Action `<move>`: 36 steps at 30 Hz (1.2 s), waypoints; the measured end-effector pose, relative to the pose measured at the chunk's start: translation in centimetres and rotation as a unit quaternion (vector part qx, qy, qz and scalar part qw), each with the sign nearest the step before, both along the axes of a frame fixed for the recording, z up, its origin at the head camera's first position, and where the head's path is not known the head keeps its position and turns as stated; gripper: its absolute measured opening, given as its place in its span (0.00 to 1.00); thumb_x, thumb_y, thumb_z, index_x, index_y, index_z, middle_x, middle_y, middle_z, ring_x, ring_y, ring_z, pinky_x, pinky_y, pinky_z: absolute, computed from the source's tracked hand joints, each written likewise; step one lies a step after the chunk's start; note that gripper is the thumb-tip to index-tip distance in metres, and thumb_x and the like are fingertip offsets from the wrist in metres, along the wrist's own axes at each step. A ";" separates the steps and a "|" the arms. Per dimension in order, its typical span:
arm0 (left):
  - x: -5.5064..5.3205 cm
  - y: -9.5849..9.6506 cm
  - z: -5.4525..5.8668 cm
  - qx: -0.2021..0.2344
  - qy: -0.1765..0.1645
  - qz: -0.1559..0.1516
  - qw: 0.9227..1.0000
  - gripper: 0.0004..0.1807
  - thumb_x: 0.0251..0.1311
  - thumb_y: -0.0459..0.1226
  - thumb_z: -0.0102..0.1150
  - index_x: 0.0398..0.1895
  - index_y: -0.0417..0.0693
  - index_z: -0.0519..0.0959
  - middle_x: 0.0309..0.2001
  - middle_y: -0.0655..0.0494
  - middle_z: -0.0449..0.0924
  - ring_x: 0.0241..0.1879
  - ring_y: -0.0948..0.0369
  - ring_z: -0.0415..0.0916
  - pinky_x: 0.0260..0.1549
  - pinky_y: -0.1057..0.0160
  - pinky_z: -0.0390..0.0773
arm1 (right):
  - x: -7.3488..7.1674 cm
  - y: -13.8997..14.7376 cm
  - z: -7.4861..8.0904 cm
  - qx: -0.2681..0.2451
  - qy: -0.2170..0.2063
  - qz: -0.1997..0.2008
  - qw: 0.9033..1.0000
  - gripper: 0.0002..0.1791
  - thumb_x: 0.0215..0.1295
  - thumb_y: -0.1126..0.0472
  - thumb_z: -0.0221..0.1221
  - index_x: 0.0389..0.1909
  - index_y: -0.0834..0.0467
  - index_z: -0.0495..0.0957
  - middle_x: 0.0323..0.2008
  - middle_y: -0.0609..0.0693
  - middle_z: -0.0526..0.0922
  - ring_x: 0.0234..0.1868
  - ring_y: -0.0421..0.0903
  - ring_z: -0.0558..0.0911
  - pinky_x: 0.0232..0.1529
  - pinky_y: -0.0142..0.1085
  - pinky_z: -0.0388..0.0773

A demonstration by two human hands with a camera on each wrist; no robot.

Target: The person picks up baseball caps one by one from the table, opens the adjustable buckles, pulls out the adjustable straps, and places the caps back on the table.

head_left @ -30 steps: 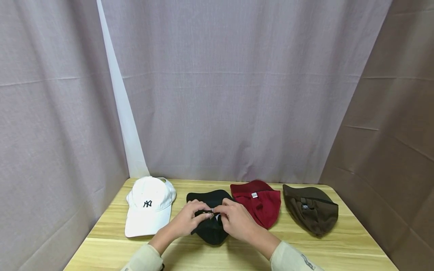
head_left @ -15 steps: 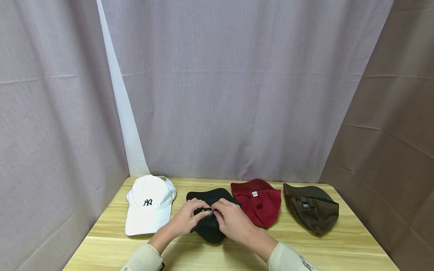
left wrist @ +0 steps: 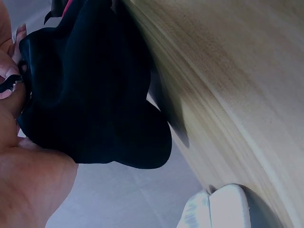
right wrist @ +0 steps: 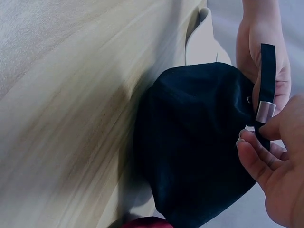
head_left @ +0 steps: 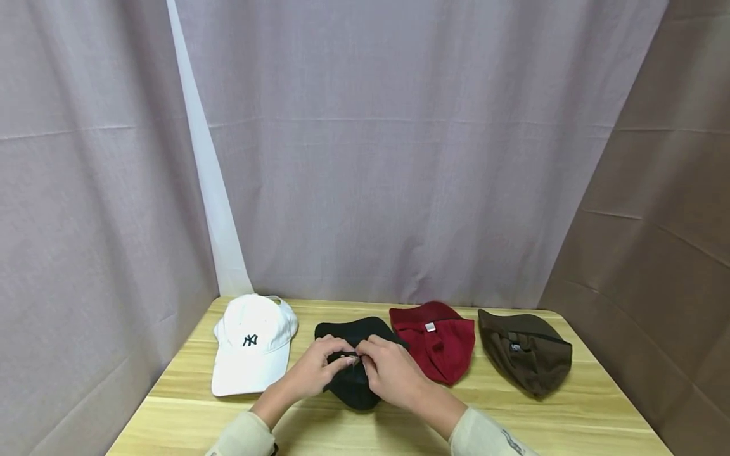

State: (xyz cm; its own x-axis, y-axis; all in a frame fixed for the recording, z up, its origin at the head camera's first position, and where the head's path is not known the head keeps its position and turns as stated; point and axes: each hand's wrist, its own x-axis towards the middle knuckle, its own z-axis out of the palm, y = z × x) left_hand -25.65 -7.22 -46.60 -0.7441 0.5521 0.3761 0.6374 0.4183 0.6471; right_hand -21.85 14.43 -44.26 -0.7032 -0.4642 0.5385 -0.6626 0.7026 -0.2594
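A black baseball cap (head_left: 356,386) is between both hands at the middle of the table, brim pointing away. In the right wrist view its back strap (right wrist: 268,71) runs through a silver metal buckle (right wrist: 265,112). My right hand (head_left: 396,373) pinches the strap just below that buckle with thumb and fingertips. My left hand (head_left: 313,367) pinches the strap area from the other side, fingertips almost meeting the right ones. The left wrist view shows the cap (left wrist: 95,95) beside the left hand's palm (left wrist: 33,180); part of the strap is hidden by fingers.
A white cap (head_left: 253,345) with a dark logo stands at the left of the wooden table (head_left: 188,386). A red cap (head_left: 441,351) lies close right of the black one, and a brown cap (head_left: 527,351) farther right. Grey curtains (head_left: 399,190) hang behind.
My right hand has shifted slightly left, closer to the left fingertips. A light spot by the right fingers a second ago is now covered. Both hands have kept hold of the strap.
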 end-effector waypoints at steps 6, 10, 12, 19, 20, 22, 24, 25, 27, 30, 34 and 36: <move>-0.1 -0.1 0.2 -0.012 -0.004 0.000 1.000 0.08 0.77 0.46 0.60 0.48 0.63 0.88 0.48 0.66 0.90 0.48 0.66 0.77 0.55 0.60 0.71 | -0.2 0.4 0.1 0.004 0.000 -0.002 1.000 0.11 0.67 0.70 0.64 0.41 0.51 0.89 0.32 0.43 0.82 0.28 0.32 0.74 0.30 0.25 0.73; -0.1 -0.1 0.3 -0.017 -0.001 0.000 1.000 0.08 0.77 0.46 0.60 0.48 0.62 0.88 0.48 0.66 0.90 0.48 0.66 0.77 0.54 0.60 0.72 | -0.2 0.5 0.3 0.006 -0.010 -0.003 1.000 0.12 0.67 0.70 0.63 0.42 0.51 0.90 0.33 0.43 0.83 0.28 0.32 0.73 0.30 0.25 0.73; -0.1 -0.2 0.4 -0.019 0.002 -0.001 1.000 0.08 0.77 0.46 0.60 0.48 0.62 0.88 0.48 0.66 0.90 0.47 0.67 0.77 0.54 0.60 0.72 | -0.2 0.5 0.4 0.007 -0.011 -0.004 1.000 0.13 0.67 0.70 0.63 0.42 0.51 0.90 0.33 0.43 0.83 0.28 0.32 0.73 0.29 0.25 0.72; 0.1 -0.3 0.5 -0.017 0.000 -0.006 1.000 0.08 0.77 0.46 0.60 0.47 0.61 0.88 0.47 0.65 0.89 0.48 0.67 0.77 0.53 0.61 0.75 | -0.4 0.4 0.4 0.006 0.007 0.004 1.000 0.14 0.63 0.72 0.64 0.40 0.53 0.91 0.30 0.44 0.80 0.25 0.31 0.70 0.27 0.24 0.69; 0.1 -0.4 0.5 -0.016 0.000 -0.006 1.000 0.07 0.77 0.45 0.60 0.47 0.61 0.88 0.46 0.65 0.89 0.48 0.67 0.77 0.53 0.61 0.75 | -0.4 0.4 0.4 0.006 0.009 0.005 1.000 0.14 0.62 0.73 0.63 0.40 0.53 0.91 0.29 0.44 0.79 0.24 0.31 0.70 0.26 0.24 0.69; 0.1 -0.4 0.6 -0.013 -0.002 -0.009 1.000 0.07 0.77 0.45 0.60 0.46 0.60 0.87 0.46 0.64 0.89 0.47 0.67 0.76 0.52 0.62 0.76 | -0.5 0.4 0.3 0.006 0.012 0.004 1.000 0.15 0.60 0.74 0.63 0.40 0.53 0.91 0.29 0.44 0.79 0.24 0.32 0.70 0.26 0.24 0.68; 0.1 -0.5 0.6 -0.011 -0.003 -0.013 1.000 0.07 0.77 0.44 0.61 0.46 0.60 0.87 0.46 0.63 0.89 0.47 0.67 0.76 0.51 0.63 0.77 | -0.6 0.4 0.3 0.007 0.011 0.003 1.000 0.16 0.60 0.74 0.63 0.41 0.53 0.92 0.29 0.45 0.79 0.24 0.32 0.70 0.27 0.24 0.68; 0.0 -0.6 0.6 -0.010 -0.004 -0.013 1.000 0.07 0.76 0.44 0.61 0.46 0.60 0.87 0.46 0.63 0.89 0.47 0.67 0.76 0.51 0.63 0.77 | -0.6 0.4 0.2 0.008 0.012 0.003 1.000 0.16 0.60 0.74 0.63 0.41 0.53 0.92 0.29 0.45 0.79 0.24 0.32 0.70 0.27 0.24 0.68; 0.0 -0.6 0.6 -0.010 -0.007 -0.014 1.000 0.07 0.76 0.44 0.61 0.46 0.60 0.87 0.46 0.63 0.89 0.47 0.67 0.76 0.51 0.63 0.77 | -0.6 0.4 0.2 0.010 0.014 0.001 1.000 0.16 0.60 0.73 0.63 0.41 0.53 0.92 0.29 0.45 0.80 0.24 0.32 0.71 0.26 0.24 0.68; 0.0 -0.6 0.5 -0.008 -0.010 -0.011 1.000 0.07 0.77 0.44 0.61 0.47 0.59 0.87 0.47 0.63 0.89 0.47 0.67 0.76 0.51 0.63 0.77 | -0.5 0.3 0.1 0.003 0.015 -0.007 1.000 0.13 0.63 0.72 0.63 0.40 0.53 0.91 0.32 0.45 0.83 0.28 0.34 0.76 0.29 0.25 0.73; 0.1 -0.6 0.4 0.000 -0.007 -0.009 1.000 0.06 0.77 0.43 0.61 0.47 0.59 0.87 0.46 0.63 0.89 0.46 0.67 0.76 0.50 0.65 0.77 | 0.0 0.0 0.1 -0.014 0.003 -0.007 1.000 0.10 0.68 0.70 0.63 0.41 0.53 0.89 0.39 0.44 0.87 0.37 0.37 0.84 0.37 0.29 0.82; 0.1 -0.6 0.4 0.003 -0.004 -0.009 1.000 0.06 0.77 0.43 0.61 0.47 0.60 0.87 0.46 0.63 0.89 0.46 0.68 0.76 0.49 0.65 0.77 | 0.3 -0.2 0.2 -0.018 -0.004 -0.001 1.000 0.08 0.70 0.69 0.63 0.42 0.54 0.88 0.41 0.45 0.88 0.38 0.38 0.85 0.39 0.30 0.84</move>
